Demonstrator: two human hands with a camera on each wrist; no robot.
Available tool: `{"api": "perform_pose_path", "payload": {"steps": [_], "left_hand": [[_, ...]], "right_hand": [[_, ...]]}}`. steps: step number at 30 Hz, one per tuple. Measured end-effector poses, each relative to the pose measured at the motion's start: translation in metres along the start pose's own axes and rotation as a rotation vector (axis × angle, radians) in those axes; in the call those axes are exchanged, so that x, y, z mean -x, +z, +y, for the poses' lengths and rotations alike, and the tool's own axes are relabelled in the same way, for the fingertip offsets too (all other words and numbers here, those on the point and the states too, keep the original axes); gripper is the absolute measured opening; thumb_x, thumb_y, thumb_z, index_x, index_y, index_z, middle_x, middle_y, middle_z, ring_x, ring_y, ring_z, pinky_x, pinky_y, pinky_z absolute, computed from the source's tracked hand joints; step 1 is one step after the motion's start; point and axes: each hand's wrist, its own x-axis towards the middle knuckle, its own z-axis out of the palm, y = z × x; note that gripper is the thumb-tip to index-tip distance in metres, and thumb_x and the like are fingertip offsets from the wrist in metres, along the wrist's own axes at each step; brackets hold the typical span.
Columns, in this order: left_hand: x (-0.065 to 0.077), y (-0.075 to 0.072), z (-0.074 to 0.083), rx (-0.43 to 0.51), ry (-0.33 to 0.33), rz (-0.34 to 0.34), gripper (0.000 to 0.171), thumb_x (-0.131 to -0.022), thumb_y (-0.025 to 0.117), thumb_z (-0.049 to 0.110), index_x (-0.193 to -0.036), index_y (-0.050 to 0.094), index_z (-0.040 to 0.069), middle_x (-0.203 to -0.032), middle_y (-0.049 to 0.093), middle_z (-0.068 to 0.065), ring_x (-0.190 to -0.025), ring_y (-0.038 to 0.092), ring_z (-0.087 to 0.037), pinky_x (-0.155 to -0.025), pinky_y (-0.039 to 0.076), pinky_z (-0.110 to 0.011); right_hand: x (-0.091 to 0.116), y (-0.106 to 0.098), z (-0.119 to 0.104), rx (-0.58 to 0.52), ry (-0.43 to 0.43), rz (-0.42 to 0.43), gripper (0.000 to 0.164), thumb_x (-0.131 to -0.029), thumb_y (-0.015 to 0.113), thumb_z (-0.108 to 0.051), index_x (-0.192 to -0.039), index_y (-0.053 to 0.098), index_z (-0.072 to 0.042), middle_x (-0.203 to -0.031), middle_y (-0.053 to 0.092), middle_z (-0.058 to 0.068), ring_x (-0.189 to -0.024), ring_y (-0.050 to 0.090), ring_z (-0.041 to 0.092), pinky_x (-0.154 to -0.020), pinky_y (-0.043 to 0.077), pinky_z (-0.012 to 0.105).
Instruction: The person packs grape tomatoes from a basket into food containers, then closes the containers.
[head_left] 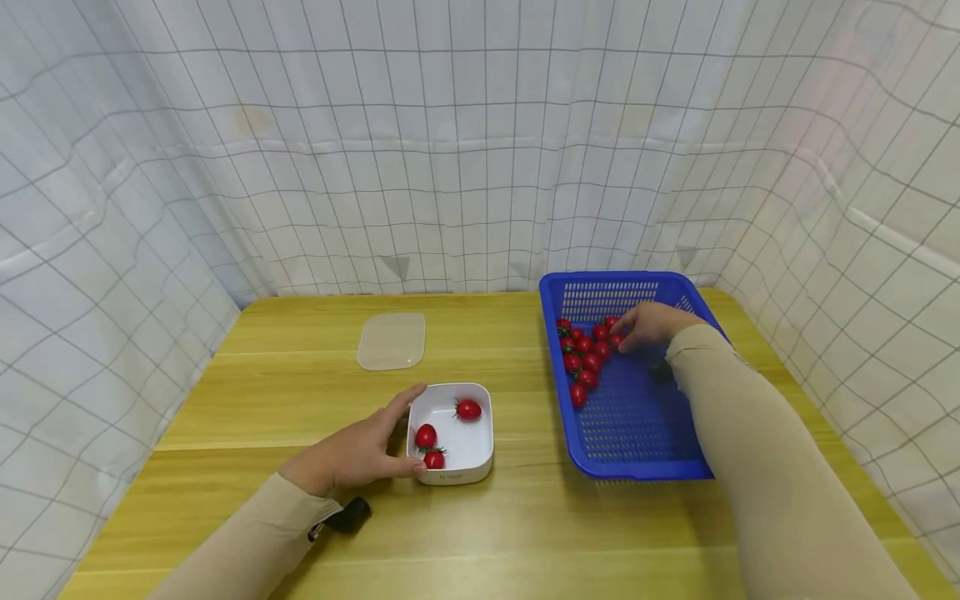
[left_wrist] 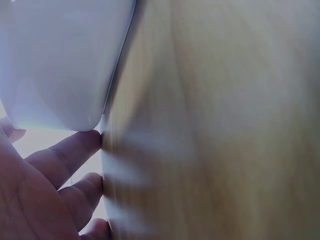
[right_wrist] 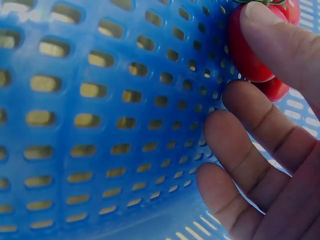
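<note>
Left hand (head_left: 360,450) seen curled about a white container (head_left: 468,446); its left side was gripped between thumb and fingers, probably so that sliding was prevented. Inside, three tomatoes (head_left: 468,409) were noted: two bunched near the thumb, one apart, toward the far right. Beyond it a pale, lid-like square (head_left: 392,342) was laid flat, perhaps kept off so the container's mouth was left free.

To the right, loose tomatoes (head_left: 592,362) were gathered along the left side of a blue basket (head_left: 622,425). Among them, one tomato (right_wrist: 250,55) was pinched between thumb and forefinger of the right hand (head_left: 652,323), the other fingers being held clear. Whether it was lifted could not be told. The basket's right rim was partly hidden by the sleeve (head_left: 757,433); a dark shape (head_left: 662,372) below the cuff was not identified.
</note>
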Motion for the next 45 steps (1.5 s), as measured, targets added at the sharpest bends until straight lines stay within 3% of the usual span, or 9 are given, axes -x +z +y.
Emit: {"api": "perform_pose_path", "payload": {"steps": [6, 22, 37, 45], "left_hand": [[0.0002, 0.0004, -0.0004, -0.008, 0.003, 0.008, 0.113, -0.090, 0.081, 0.050, -0.170, 0.009, 0.015, -0.170, 0.031, -0.019, -0.156, 0.032, -0.043, -0.125, 0.027, -0.067], [0.0008, 0.0004, 0.0016, 0.005, -0.001, -0.001, 0.113, -0.090, 0.081, 0.048, -0.170, 0.008, 0.015, -0.169, 0.032, -0.019, -0.156, 0.033, -0.042, -0.125, 0.027, -0.066], [0.0012, 0.0006, 0.0006, 0.002, 0.004, -0.004, 0.112, -0.091, 0.080, 0.048, -0.171, 0.007, 0.017, -0.172, 0.025, -0.018, -0.158, 0.027, -0.044, -0.125, 0.025, -0.068], [0.0011, 0.0008, 0.0011, 0.000, -0.001, -0.004, 0.112, -0.091, 0.080, 0.049, -0.171, 0.008, 0.017, -0.171, 0.029, -0.018, -0.157, 0.030, -0.043, -0.125, 0.026, -0.067]], "right_hand": [[-0.0027, -0.0002, 0.0021, 0.005, -0.022, 0.001, 0.037, -0.093, 0.078, -0.017, -0.129, 0.075, -0.007, -0.132, 0.073, 0.015, -0.125, 0.065, 0.035, -0.111, 0.048, 0.058], [0.0002, 0.0007, -0.0006, -0.036, 0.035, -0.017, 0.039, -0.094, 0.078, -0.017, -0.131, 0.074, -0.008, -0.129, 0.074, 0.013, -0.124, 0.065, 0.034, -0.114, 0.046, 0.061], [0.0004, -0.0002, -0.0010, 0.007, 0.005, -0.009, 0.039, -0.092, 0.079, -0.019, -0.130, 0.075, -0.008, -0.130, 0.073, 0.015, -0.127, 0.063, 0.038, -0.113, 0.045, 0.061], [0.0009, -0.0013, -0.0016, 0.010, -0.001, -0.020, 0.038, -0.093, 0.079, -0.019, -0.130, 0.075, -0.008, -0.130, 0.074, 0.014, -0.126, 0.064, 0.037, -0.113, 0.046, 0.061]]}}
